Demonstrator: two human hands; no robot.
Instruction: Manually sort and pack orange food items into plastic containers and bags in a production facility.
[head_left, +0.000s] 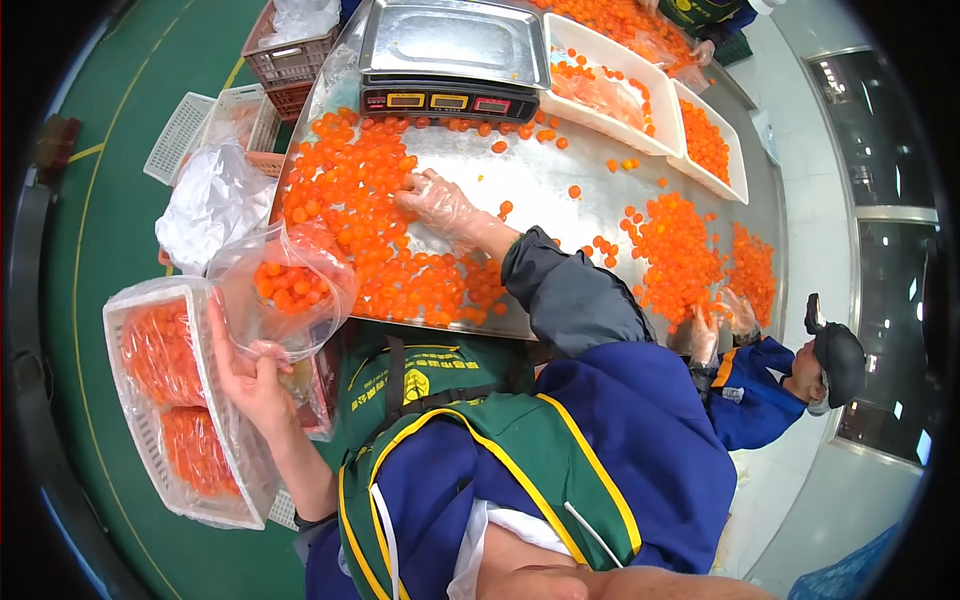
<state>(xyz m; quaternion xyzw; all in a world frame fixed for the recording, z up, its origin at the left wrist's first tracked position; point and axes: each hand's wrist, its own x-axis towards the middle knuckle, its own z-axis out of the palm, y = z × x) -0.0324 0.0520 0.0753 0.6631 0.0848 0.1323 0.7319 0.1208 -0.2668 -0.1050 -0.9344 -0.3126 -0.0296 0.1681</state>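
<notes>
My left hand (255, 371) holds the rim of a clear plastic bag (330, 330) at the table's left front edge. Inside the bag lies a clump of orange balls (291, 287) that look like salted egg yolks. In a thin clear glove, my right hand (442, 206) reaches over the steel table (525, 184). Its curled fingers touch the right side of a wide spread of the same yolks (360, 180). Whether they pinch one is hidden.
A digital scale (450, 97) stands at the back, beside a white tray (667, 139) of yolks. At left a white crate (225, 457) holds filled bags (199, 450). A co-worker's gloved hands (705, 334) touch a yolk pile (675, 247) at right. Another person (705, 49) works opposite.
</notes>
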